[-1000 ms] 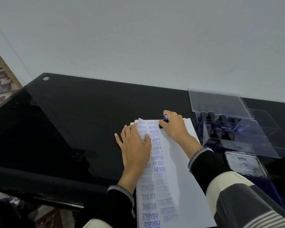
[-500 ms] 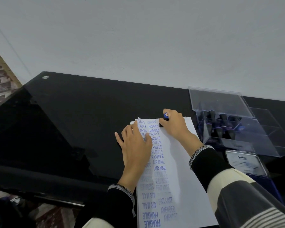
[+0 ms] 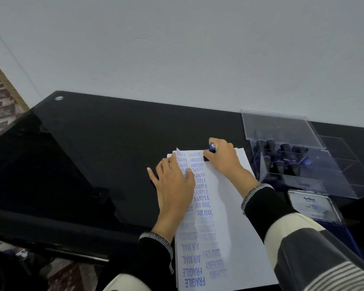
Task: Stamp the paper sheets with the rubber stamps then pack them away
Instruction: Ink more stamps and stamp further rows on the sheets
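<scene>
Glossy black desk against plain white wall (patterned floor left).

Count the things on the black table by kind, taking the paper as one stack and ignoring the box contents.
Rubber stamp, in right hand: 1
Paper stack: 1
Clear box: 1
Artline case: 1
Total: 4

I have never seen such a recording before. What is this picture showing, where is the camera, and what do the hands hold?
No machine is here: a person wears one camera on the head, looking down at their own hands. On the black table lies a stack of paper sheets, already printed with blue words like SAMPLE and AIR MAIL. The left hand rests flat on the paper. The right hand grips a rubber stamp standing on the sheet's far end. To the right stand a clear box holding more stamps and an ink pad tin.
</scene>
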Demonstrator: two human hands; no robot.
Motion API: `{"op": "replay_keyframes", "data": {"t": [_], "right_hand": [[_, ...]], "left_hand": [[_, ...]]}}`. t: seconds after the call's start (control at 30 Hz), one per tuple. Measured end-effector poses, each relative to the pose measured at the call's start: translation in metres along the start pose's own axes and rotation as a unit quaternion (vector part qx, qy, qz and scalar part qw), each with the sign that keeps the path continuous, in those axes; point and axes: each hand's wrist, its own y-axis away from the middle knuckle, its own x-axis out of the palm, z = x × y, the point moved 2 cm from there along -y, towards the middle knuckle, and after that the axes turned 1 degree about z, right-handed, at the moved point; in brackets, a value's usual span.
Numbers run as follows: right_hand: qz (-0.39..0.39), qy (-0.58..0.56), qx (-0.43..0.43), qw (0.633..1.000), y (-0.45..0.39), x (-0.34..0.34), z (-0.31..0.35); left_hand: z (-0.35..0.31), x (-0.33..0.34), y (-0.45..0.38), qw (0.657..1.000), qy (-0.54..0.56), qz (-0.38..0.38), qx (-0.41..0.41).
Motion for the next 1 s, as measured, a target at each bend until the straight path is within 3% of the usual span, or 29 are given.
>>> {"op": "replay_keyframes", "data": {"t": [0.23, 1.0], "right_hand": [[0.028, -0.001, 0.001, 1.0, -0.008, -0.0055, 0.0023], [0.008, -0.007, -0.003, 1.0, -0.0023, -0.0024, 0.0002]], "left_hand": [[0.0007, -0.0016, 0.0025, 1.0, -0.008, -0.009, 0.013], [0.0003, 0.0008, 0.0009, 1.0, -0.022, 0.003, 0.008]]}}
